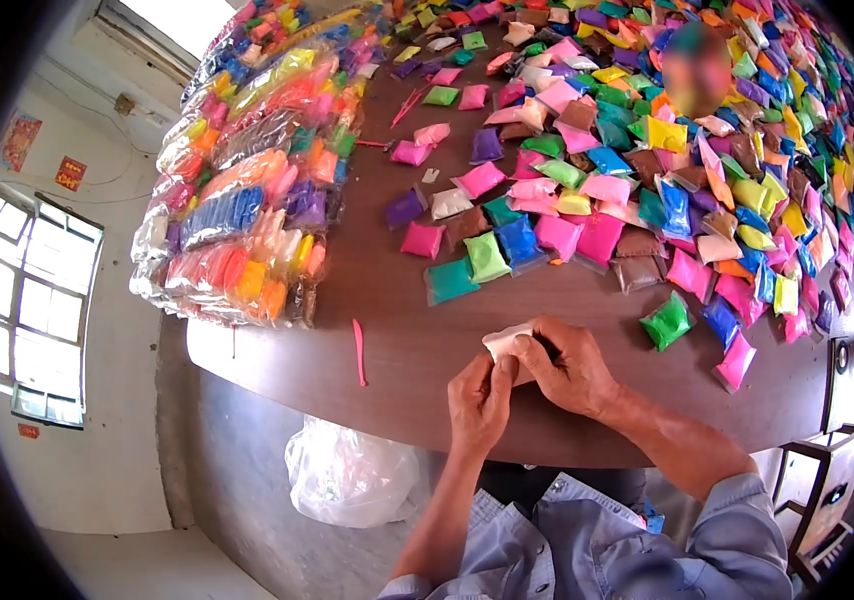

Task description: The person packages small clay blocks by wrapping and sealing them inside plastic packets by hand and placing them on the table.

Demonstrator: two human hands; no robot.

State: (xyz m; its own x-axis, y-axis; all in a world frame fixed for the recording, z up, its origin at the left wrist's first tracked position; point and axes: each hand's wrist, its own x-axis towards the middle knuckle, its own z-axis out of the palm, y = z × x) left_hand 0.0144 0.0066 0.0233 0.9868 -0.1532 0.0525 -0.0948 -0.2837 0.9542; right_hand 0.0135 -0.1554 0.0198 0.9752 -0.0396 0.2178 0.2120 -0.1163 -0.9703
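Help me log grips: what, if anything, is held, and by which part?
A white packet: the left hand holds its near edge, the right hand its right end.

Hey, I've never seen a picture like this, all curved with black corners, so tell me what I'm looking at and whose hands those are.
There's no machine here: a person is working with bare hands. The single picture comes from a camera worn on their head, looking forward and down, so the hands nearest the bottom are the wearer's own.

The left hand and right hand pinch a small white item between them, over a brown table. Beyond it spreads a heap of colourful packets. To the left are larger clear bags filled with colourful contents, and a thin pink stick lies nearby.
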